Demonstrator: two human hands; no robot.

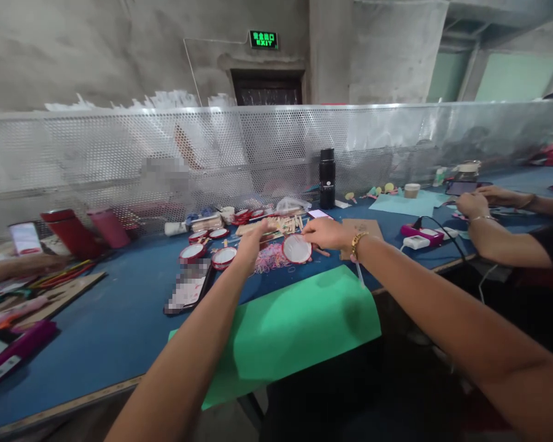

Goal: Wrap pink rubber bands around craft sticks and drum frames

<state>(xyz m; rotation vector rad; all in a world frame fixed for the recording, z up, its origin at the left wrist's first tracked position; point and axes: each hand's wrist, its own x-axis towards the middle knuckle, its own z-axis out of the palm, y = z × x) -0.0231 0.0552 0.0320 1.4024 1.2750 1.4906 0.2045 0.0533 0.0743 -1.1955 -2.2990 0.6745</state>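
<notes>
Red-rimmed round white disc sits under your right hand, fingers loosely pinching its 12 o'clock edge; your left hand, apart at 9 o'clock, reaches the wooden sticks.

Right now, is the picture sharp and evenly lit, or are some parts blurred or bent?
Head view: light is soft and even; the left hand and right hand are slightly soft; wide-lens bending curves the metal screen and table edge; the phone is pixelated; the exit sign glows.

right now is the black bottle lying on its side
No, the black bottle stands upright on the blue table, close to the perforated metal screen, beyond both hands.
</notes>
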